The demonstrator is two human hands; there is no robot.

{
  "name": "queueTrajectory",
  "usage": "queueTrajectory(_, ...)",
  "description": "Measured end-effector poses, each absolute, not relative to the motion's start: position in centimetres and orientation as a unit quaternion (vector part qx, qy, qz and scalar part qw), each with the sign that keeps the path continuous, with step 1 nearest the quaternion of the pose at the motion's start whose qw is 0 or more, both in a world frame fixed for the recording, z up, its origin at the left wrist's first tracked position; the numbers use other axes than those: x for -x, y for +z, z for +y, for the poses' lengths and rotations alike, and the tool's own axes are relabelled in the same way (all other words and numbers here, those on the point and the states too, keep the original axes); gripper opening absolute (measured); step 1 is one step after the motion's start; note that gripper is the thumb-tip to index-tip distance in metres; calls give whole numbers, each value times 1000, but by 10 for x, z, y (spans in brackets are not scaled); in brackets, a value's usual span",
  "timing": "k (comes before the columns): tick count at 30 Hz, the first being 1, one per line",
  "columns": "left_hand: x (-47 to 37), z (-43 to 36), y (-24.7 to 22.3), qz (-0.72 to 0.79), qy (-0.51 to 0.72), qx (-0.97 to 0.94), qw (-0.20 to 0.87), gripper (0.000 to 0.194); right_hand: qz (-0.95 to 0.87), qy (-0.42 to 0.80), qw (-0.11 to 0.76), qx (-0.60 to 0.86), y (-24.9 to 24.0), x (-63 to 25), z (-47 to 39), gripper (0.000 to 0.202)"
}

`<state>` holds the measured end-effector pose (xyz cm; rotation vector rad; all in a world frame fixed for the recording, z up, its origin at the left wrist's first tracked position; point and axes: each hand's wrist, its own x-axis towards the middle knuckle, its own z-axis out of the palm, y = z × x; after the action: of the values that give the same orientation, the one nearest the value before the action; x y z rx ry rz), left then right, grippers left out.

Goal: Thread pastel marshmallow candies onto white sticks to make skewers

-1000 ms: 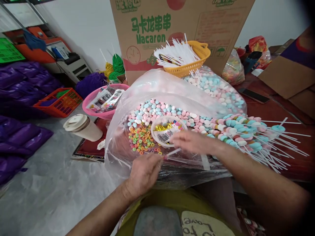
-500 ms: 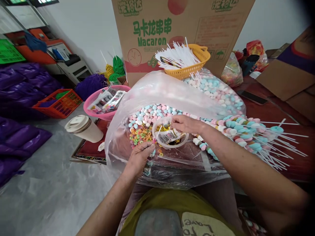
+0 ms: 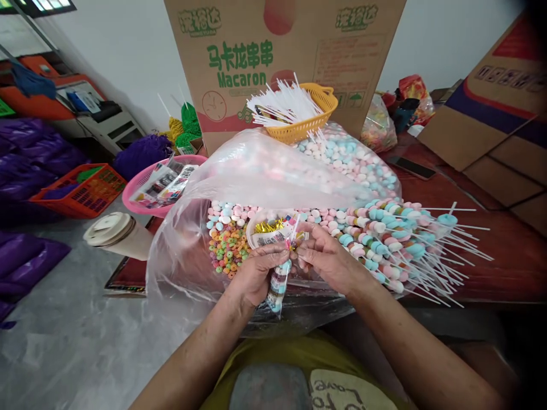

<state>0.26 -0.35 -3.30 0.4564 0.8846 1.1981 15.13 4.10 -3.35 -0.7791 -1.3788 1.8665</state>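
My left hand (image 3: 256,274) is closed round the gathered neck of a bagged marshmallow skewer (image 3: 278,285), whose wrapped pink, blue and brown pieces hang below the fingers. Its white stick points up. My right hand (image 3: 328,257) pinches at the same neck, where a bit of gold twist tie (image 3: 293,246) shows between the fingertips. Just behind the hands stands a clear plastic bowl (image 3: 251,232) with gold ties (image 3: 269,226) and a printed packet, partly hidden. Colourful ring-shaped pieces (image 3: 231,249) lie to its left, and finished marshmallow skewers (image 3: 395,242) are piled at the right.
A large plastic bag (image 3: 239,154) of loose marshmallows covers the table's middle. Behind it are a yellow basket (image 3: 299,128) of white sticks and a Macaron carton (image 3: 294,51). A pink basket (image 3: 137,196) and lidded cup (image 3: 123,236) stand left; a phone (image 3: 412,168) lies right.
My right hand has come from the bowl to the bag's neck, bringing a gold tie. My left hand has lifted the bagged skewer slightly rightward. The view has turned a little right.
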Motion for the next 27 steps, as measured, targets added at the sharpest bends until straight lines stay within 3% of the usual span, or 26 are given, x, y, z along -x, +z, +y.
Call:
queueTrajectory(7, -3, -4, -30, 391, 528, -195, 729, 23, -345, 873, 274, 210, -40, -150, 40, 59)
queueTrajectory(13, 0, -6, -31, 402, 558, -184, 702, 24, -322, 875, 275, 236, -47, -144, 41, 53)
queueTrajectory(17, -1, -5, -33, 423, 588, -164, 670, 26, -490, 759, 270, 333, -45, -153, 41, 26)
queueTrajectory(21, -2, -3, -35, 450, 602, -145, 644, 28, -670, 534, 300, 419, -24, -175, 32, 22)
queueTrajectory(23, -4, -2, -35, 458, 584, -178, 646, 28, -698, 443, 362, 430, -11, -182, 24, 20)
queueTrajectory(25, -9, -2, -35, 466, 558, -227, 648, 28, -700, 399, 414, 423, -5, -181, 18, 17)
queueTrajectory(27, -14, -3, -36, 474, 548, -273, 633, 24, -715, 404, 404, 403, -6, -174, 16, 15)
